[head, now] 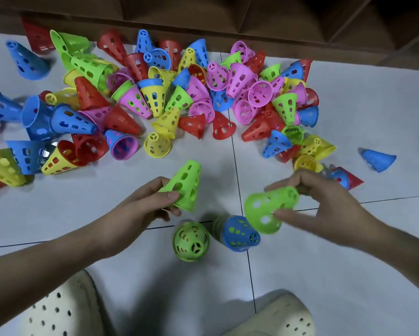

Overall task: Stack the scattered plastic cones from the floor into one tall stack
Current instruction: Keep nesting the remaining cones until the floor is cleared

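1. A green cone is pinched in the left hand, tip pointing up and away
2. The right hand grips a second green cone, blurred, open mouth facing the camera
3. Below them on the white floor stand an upright green cone and a tilted blue-topped stack
4. A heap of scattered cones lies beyond

one head camera, looking down
it faces forward and steeply down, close above both hands, with the floor beyond them.
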A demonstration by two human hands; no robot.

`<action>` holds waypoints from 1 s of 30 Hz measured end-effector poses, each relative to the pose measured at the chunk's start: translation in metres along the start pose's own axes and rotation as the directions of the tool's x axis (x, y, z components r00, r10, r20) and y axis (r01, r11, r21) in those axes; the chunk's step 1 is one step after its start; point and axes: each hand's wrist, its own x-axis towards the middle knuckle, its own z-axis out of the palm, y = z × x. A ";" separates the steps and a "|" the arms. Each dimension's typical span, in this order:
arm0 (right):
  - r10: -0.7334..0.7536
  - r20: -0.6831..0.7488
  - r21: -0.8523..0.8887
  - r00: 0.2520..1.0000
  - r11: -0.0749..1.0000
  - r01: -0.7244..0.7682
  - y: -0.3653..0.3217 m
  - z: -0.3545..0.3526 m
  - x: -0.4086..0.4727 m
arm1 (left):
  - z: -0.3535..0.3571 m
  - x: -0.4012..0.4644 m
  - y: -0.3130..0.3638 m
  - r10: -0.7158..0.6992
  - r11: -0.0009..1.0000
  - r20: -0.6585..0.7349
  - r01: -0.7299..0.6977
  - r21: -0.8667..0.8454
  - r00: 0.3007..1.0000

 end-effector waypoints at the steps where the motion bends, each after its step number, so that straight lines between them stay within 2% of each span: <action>1: -0.046 0.025 -0.119 0.999 0.992 0.048 0.002 0.004 -0.009 | 0.003 -0.005 0.001 0.012 0.999 0.025 -0.013 0.038 1.000; 3: -0.115 0.080 -0.246 0.990 0.960 0.131 0.009 0.014 -0.019 | 0.009 -0.014 0.004 0.031 0.995 0.065 -0.037 0.095 0.997; 9: -0.172 0.173 -0.357 0.970 0.907 0.224 0.030 0.030 -0.018 | 0.019 -0.024 -0.002 0.088 0.969 0.113 -0.111 0.222 0.990; 14: -0.113 0.137 -0.302 0.984 0.942 0.150 0.032 0.024 -0.003 | 0.021 -0.028 -0.017 0.096 0.885 0.149 -0.153 0.441 0.984; 17: -0.115 0.098 -0.298 0.989 0.944 0.139 0.038 0.023 0.013 | 0.022 -0.029 -0.023 0.157 0.776 0.161 -0.222 0.590 0.974; 21: -0.130 -0.010 -0.254 0.991 0.959 0.123 0.046 0.025 0.046 | 0.021 -0.019 -0.033 0.333 0.518 0.300 -0.440 0.734 0.894; 24: -0.122 -0.069 -0.240 0.990 0.965 0.103 0.053 0.029 0.084 | 0.015 -0.008 -0.043 0.336 0.341 0.393 -0.500 0.796 0.856; 27: -0.069 -0.148 -0.201 0.987 0.979 0.039 0.066 0.037 0.130 | -0.006 0.004 -0.041 0.278 0.278 0.477 -0.545 0.791 0.834; 28: -0.055 -0.187 -0.187 0.981 0.982 0.019 0.071 0.040 0.146 | -0.017 0.011 -0.037 0.286 0.275 0.468 -0.539 0.796 0.836; 30: -0.032 -0.260 -0.161 0.965 0.987 -0.010 0.076 0.044 0.173 | -0.038 0.029 -0.023 0.361 0.289 0.344 -0.454 0.843 0.867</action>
